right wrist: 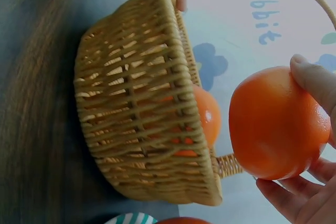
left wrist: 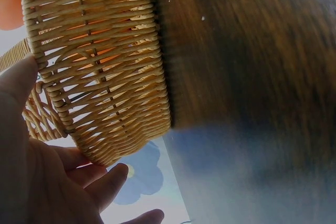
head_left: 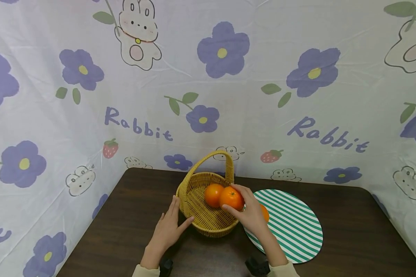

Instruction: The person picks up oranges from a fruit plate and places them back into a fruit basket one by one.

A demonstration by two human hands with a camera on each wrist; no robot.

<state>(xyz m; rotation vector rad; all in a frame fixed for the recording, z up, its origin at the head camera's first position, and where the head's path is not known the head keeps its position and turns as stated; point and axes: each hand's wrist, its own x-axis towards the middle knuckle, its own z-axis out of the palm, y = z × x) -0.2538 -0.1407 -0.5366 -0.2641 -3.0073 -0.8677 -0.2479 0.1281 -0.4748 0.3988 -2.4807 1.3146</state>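
Observation:
A woven wicker basket with an arched handle stands on the dark table. My right hand holds an orange between thumb and fingers, above the basket's right side. In the right wrist view that orange is outside the rim line, apart from the weave. Another orange lies inside the basket, partly seen over the rim. My left hand rests against the basket's left side, fingers extended and thumb spread; in the left wrist view its thumb touches the rim and its fingertips the wall.
A round green-and-white striped placemat lies right of the basket. On its left part sits an orange, half hidden behind my right hand. A printed cloth with rabbits and flowers hangs behind the dark wooden table.

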